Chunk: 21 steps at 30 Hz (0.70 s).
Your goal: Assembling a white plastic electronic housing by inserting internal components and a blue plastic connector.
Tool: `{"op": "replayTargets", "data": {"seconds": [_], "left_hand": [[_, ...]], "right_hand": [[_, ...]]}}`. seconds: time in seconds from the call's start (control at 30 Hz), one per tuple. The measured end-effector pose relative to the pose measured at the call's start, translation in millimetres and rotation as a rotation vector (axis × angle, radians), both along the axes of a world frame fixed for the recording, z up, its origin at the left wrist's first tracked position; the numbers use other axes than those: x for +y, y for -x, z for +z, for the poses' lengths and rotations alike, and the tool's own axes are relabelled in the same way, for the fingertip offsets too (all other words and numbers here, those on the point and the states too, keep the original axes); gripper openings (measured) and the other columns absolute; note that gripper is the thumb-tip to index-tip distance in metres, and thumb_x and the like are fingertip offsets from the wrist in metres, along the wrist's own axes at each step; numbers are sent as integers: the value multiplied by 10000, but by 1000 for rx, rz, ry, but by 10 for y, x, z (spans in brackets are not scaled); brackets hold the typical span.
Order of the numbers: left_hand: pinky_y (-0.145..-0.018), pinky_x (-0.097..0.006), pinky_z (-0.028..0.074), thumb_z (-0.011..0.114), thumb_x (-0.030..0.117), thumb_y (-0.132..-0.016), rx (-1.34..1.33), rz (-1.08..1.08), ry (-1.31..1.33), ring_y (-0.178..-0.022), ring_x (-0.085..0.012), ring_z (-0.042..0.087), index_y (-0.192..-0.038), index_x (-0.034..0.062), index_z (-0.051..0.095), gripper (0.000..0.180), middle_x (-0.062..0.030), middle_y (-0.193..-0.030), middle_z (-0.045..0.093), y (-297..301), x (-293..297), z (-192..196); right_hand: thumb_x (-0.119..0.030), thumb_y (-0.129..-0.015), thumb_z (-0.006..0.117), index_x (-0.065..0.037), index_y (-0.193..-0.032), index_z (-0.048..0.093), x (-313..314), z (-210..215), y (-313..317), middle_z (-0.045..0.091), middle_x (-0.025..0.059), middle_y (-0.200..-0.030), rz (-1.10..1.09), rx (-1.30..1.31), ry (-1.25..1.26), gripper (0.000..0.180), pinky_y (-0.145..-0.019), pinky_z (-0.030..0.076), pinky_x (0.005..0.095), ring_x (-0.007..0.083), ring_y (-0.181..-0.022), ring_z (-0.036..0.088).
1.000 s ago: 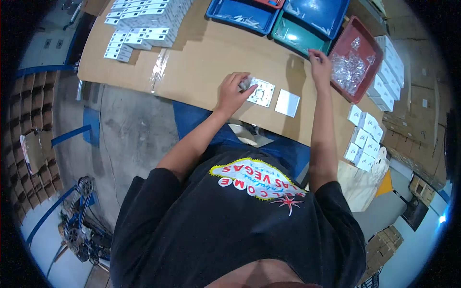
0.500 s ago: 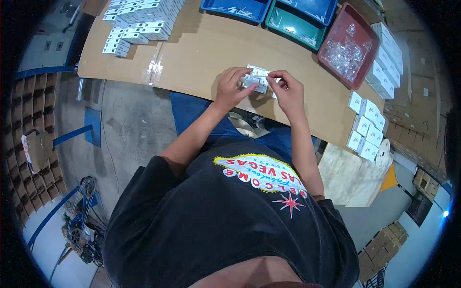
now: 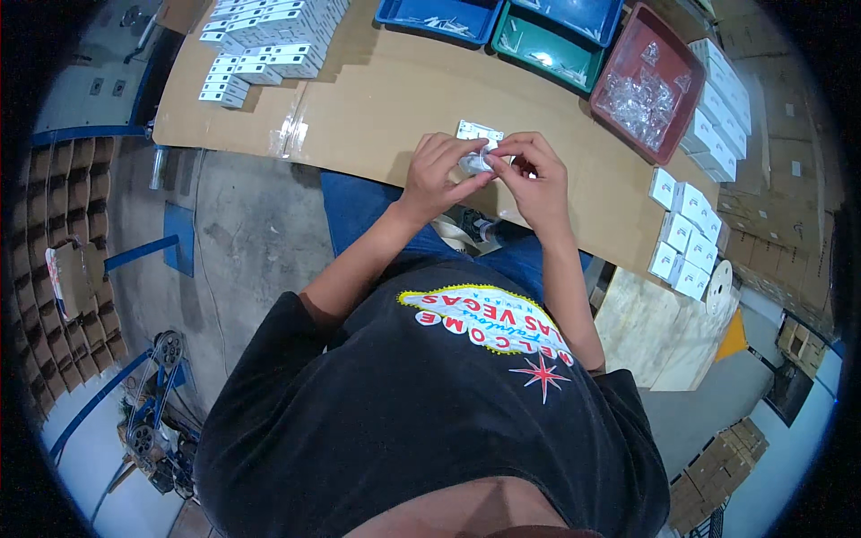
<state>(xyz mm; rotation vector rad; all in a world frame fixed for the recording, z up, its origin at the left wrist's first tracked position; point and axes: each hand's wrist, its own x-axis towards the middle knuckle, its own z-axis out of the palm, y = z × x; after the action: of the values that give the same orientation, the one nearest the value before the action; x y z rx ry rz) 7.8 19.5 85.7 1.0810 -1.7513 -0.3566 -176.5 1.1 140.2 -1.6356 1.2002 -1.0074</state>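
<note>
Above the near edge of the cardboard-covered table [image 3: 377, 99], my two hands meet at a small whitish, partly see-through piece [image 3: 473, 164]. Thumb and fingers of my left hand [image 3: 435, 175] close on its left side. From the right, my right hand [image 3: 536, 175] pinches at its upper end, the fingertips of both hands nearly touching. The piece's exact kind cannot be made out. Just beyond the fingers lies a flat white card or box with printed marks [image 3: 475, 131], partly covered by my hands.
Stacked white boxes [image 3: 269, 54] stand at the far left. Blue [image 3: 439, 20] and green [image 3: 547, 58] trays hold slim white parts. A red tray [image 3: 650, 85] contains clear plastic pieces. More small white boxes [image 3: 686, 233] sit at the table's right edge.
My hands have drawn closer together, the left moving right. The whitish piece now sits nearer to me, between both sets of fingertips, and more of the white card's far part shows.
</note>
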Motion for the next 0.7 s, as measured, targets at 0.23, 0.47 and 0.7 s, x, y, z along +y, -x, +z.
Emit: {"op": "replayTargets", "data": {"seconds": [0.23, 0.47, 0.7], "left_hand": [[-834, -394, 501, 856, 213, -757, 27, -5, -21, -909, -261, 670, -1198, 61, 711, 488, -83, -1031, 735, 46, -28, 171], [-813, -349, 538, 865, 151, -772, 201, -19, -266, -900, -248, 678, -1229, 45, 697, 498, -92, -1010, 736, 122, -22, 344], [-833, -277, 537, 780, 122, -915, 652, -196, -703, -950, -123, 684, -1204, 2, 700, 323, -59, -1009, 744, 208, -113, 315]], "right_hand": [[-86, -893, 768, -28, -1023, 766, 10, 188, 72, 679, 54, -1042, 81, 69, 51, 142, -642, 479, 256, 112, -728, 582], [-114, -939, 719, -24, -1054, 758, -58, 369, 217, 688, 78, -1017, 207, 206, -32, 151, -676, 493, 290, 162, -767, 626], [-135, -945, 724, -13, -1033, 752, -150, 319, 414, 726, 64, -913, 167, 149, -152, 153, -662, 468, 277, 126, -751, 604]]}}
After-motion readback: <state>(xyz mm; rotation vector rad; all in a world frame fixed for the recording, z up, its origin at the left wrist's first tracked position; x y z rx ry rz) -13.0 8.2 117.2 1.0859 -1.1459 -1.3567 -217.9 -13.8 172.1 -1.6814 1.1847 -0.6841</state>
